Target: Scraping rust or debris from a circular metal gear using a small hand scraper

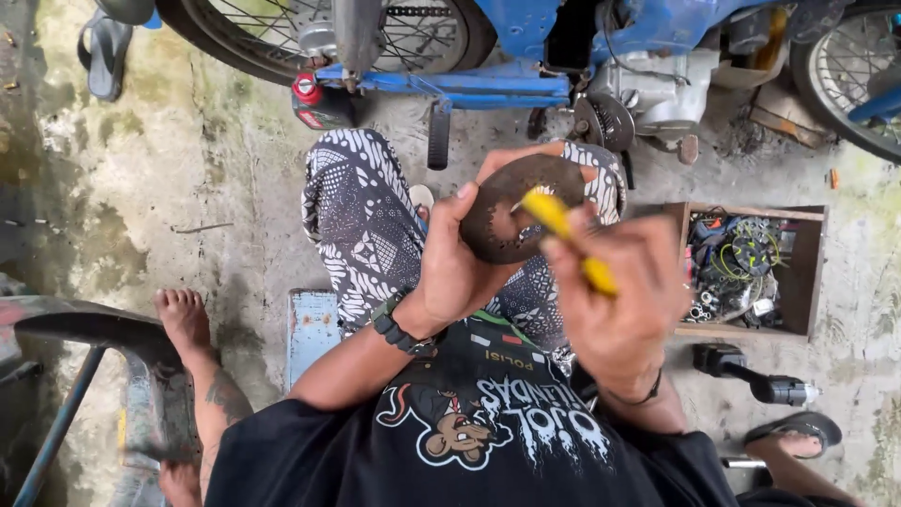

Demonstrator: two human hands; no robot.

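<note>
Here: left hand grips rusty disc; right hand clenches yellow tool; wooden box holds wires, parts.

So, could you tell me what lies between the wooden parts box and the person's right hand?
In the head view, only bare concrete floor separates the wooden box from the right hand, which holds a yellow tool.

place: motorbike repair workshop | signs: blue motorcycle, wooden parts box, stained concrete floor

My single head camera looks steeply down from close above at the lap, the stained concrete floor and the blue motorcycle ahead.
</note>
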